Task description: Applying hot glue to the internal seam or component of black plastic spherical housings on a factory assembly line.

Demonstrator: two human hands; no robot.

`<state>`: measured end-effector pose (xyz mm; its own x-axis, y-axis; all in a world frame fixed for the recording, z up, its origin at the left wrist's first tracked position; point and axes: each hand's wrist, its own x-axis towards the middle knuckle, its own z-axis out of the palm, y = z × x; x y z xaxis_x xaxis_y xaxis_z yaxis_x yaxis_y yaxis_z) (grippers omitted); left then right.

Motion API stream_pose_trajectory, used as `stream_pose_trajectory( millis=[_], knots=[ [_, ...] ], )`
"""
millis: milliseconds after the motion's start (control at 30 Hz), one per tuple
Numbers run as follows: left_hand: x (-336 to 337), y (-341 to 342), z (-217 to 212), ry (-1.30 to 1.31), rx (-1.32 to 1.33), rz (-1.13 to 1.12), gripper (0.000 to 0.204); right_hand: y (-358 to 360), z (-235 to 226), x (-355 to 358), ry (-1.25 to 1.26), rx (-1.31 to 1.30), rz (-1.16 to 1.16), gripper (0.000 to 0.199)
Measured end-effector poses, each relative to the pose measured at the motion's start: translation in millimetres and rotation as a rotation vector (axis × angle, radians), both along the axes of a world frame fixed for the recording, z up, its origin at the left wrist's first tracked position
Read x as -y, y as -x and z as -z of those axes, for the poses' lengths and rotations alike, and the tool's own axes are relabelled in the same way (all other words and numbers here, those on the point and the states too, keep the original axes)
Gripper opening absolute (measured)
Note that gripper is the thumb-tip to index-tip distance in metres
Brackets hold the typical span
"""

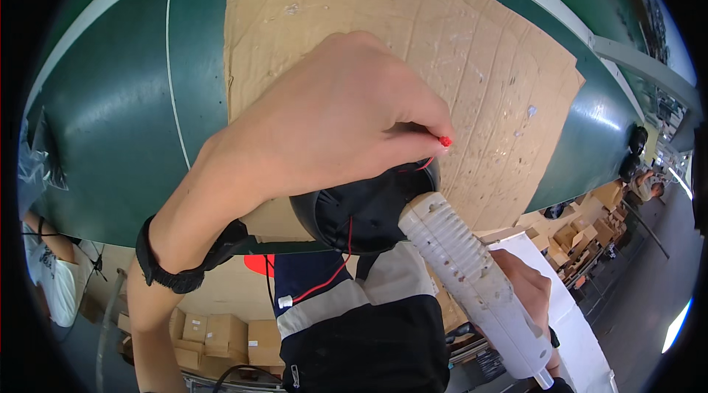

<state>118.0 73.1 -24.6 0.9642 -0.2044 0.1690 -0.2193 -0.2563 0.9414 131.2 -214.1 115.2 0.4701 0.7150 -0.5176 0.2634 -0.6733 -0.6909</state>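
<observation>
My left hand (346,113) is closed in a pinch above the cardboard, and a small red piece (445,141) shows at its fingertips. A short stretch of red wire (426,164) runs just below them. Under that hand sits a black rounded housing (354,212), partly covered by the hand and wrist. A second red wire (324,284) comes out of the housing and hangs down to a white connector (285,302). My right hand (525,282) grips a whitish, ridged hot glue gun (476,282). Its front end is at the housing's right side; the tip is hidden.
A worn cardboard sheet (501,98) with glue-like spots covers part of the green table (110,113). Cardboard boxes (221,334) stand below the near edge, and more boxes (579,238) are at the right. Another person (55,275) is at the far left.
</observation>
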Motion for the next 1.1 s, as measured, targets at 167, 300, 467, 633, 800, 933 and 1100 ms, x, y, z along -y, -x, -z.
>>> stream_pose_trajectory(
  millis=[167,300,467,633,800,933,1100],
  knots=[
    [0,3,3,-0.006,0.014,-0.006,0.011,0,-3,-7,0.045,-0.007,-0.013,0.029],
    [1,4,7,0.035,0.038,-0.02,0.011,1,-4,-12,0.071,0.017,-0.014,0.028],
    [2,3,9,0.043,0.059,-0.015,0.011,2,-5,-15,0.095,0.046,-0.012,0.027],
    [2,4,10,0.031,0.075,-0.024,0.011,4,-6,-17,0.087,0.098,-0.032,0.026],
    [3,5,10,0.066,0.075,-0.043,0.01,7,-6,-17,0.098,0.113,-0.036,0.026],
    [3,5,10,0.048,0.086,-0.048,0.01,9,-7,-16,0.125,0.113,-0.047,0.026],
    [3,6,9,0.077,0.084,-0.053,0.01,11,-10,-17,0.149,0.122,-0.033,0.026]
  ],
)
